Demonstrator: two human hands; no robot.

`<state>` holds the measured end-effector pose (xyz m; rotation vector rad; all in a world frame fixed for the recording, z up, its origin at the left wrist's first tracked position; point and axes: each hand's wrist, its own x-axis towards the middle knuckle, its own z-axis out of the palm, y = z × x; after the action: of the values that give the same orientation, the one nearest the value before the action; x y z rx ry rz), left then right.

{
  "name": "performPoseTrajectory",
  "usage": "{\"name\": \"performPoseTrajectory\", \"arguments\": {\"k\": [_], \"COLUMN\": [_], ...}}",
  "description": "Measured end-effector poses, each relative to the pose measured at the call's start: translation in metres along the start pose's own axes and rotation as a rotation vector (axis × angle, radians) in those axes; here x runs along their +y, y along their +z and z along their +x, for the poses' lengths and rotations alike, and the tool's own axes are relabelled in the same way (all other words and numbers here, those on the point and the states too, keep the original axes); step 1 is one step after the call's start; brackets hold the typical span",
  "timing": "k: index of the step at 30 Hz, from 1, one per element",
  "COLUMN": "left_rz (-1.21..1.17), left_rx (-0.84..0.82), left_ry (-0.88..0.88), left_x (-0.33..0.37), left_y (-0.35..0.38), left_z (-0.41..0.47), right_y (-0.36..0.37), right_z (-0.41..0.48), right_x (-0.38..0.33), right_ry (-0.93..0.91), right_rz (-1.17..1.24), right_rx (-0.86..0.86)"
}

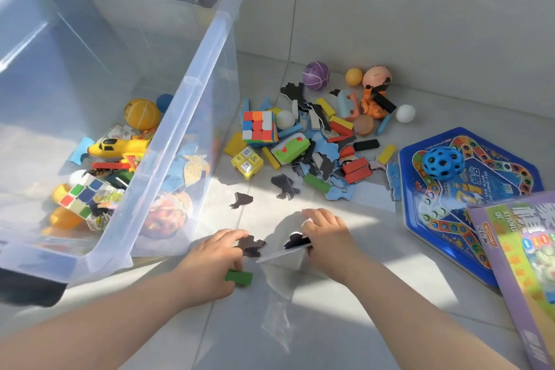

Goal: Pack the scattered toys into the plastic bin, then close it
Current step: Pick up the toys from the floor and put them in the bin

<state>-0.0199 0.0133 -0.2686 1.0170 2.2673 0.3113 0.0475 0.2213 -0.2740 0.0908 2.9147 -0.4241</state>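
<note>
One dark puzzle piece (pixel 295 242) in the right fingers (pixel 315 219).

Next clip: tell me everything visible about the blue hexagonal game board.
The blue hexagonal game board looks like glossy moulded plastic, with a raised rim and a printed multicoloured track of round spaces. It lies flat on the tiled floor, right of the toy pile. A blue holed ball rests on it, and a purple box covers its near-right corner.
</note>
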Motion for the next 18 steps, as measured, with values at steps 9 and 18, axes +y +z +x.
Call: {"name": "performPoseTrajectory", "arguments": {"k": [9, 18], "left_rz": [0.055, 0.059], "left_rx": [-0.007, -0.053], "left_ry": [-0.056, -0.13], "left_x": [0.014, 0.024], "left_y": [-0.015, -0.021], "left_z": [0.027, 0.037], "right_y": [0.007, 0.002], "right_z": [0.004, 0.003], "right_x": [-0.001, 0.003], "right_ry": [0.015, -0.049], "right_rz": [-0.123, -0.056], "right_rx": [-0.015, 0.039]}}
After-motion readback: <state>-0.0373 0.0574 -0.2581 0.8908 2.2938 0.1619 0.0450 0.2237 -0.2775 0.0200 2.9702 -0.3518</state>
